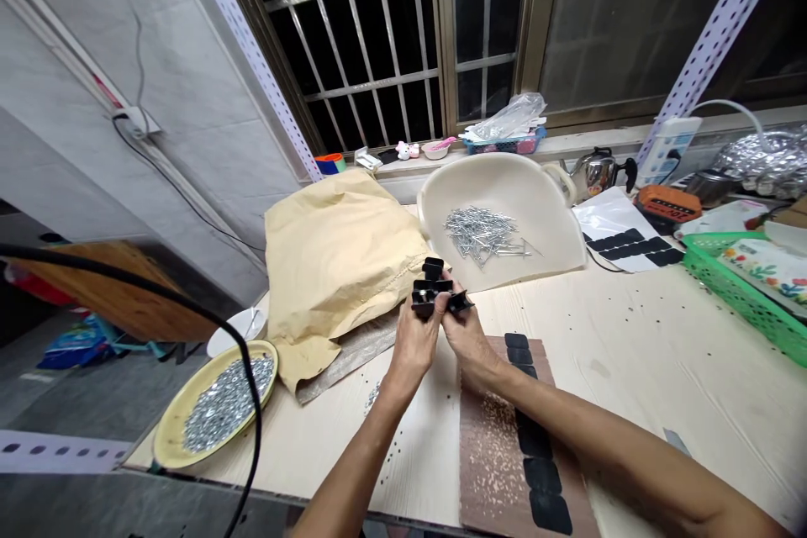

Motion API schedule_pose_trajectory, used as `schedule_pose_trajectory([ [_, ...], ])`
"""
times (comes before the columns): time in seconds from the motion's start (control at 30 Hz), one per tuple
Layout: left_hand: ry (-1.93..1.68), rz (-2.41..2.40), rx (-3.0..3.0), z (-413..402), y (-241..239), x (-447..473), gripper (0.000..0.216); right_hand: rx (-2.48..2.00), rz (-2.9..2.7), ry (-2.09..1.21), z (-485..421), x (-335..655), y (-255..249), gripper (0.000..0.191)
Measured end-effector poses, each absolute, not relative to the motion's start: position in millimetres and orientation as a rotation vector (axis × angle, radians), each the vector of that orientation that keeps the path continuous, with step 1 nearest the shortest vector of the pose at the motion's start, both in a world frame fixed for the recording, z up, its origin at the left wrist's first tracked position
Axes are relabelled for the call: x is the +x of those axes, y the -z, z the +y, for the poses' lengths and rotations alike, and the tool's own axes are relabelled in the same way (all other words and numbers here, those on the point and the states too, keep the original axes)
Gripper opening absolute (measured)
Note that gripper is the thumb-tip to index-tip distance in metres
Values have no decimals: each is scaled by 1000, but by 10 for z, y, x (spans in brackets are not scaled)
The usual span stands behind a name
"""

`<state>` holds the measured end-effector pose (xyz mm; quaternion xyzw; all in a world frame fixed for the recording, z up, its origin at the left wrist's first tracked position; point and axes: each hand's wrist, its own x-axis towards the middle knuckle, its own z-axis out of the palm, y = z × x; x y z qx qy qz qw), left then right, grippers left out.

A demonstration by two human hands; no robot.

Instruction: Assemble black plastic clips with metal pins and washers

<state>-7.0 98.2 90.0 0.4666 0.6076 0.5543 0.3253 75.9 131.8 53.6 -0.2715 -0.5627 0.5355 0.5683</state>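
My left hand (pixel 413 343) and my right hand (pixel 465 334) meet above the middle of the wooden table (pixel 661 353). Both are closed on a small stack of black plastic clips (pixel 435 290), fingers pinching it from each side. Below my right wrist lies a brown board (pixel 498 454) with a row of black pads (pixel 535 437) along it. Behind the hands stands a cream plastic tray (pixel 555 210) holding a heap of thin metal pins (pixel 482 234).
A tan paper sack (pixel 334 261) lies left of the hands. A yellow dish (pixel 170 429) of silver metal bits sits at the table's left corner. A green basket (pixel 744 286), a kettle (pixel 596 171) and black strips (pixel 634 246) on white sheet are at right. A black cable (pixel 208 328) hangs at left.
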Motion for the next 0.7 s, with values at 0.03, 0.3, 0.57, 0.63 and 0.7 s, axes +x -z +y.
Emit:
schedule_pose_trajectory([
  [0.03, -1448, 1589, 1271, 974, -915, -69, 39, -663, -1320, -1226, 1320, 747, -561, 34],
  [0.3, -1522, 1675, 1199, 1101, -742, -195, 48, -899, -1054, -1498, 1457, 557, -525, 26],
  [0.57, -1495, 1398, 1020, 1068, -687, -368, 49, -724, -1103, -1689, 1335, 513, -496, 32],
  [0.63, -1515, 1386, 1030, 1044, -694, -398, 48, -684, -1236, -1568, 1333, 508, -497, 34],
  [0.7, -1462, 1265, 1038, 1021, -696, -409, 48, -699, -1253, -1477, 1353, 490, -488, 36],
])
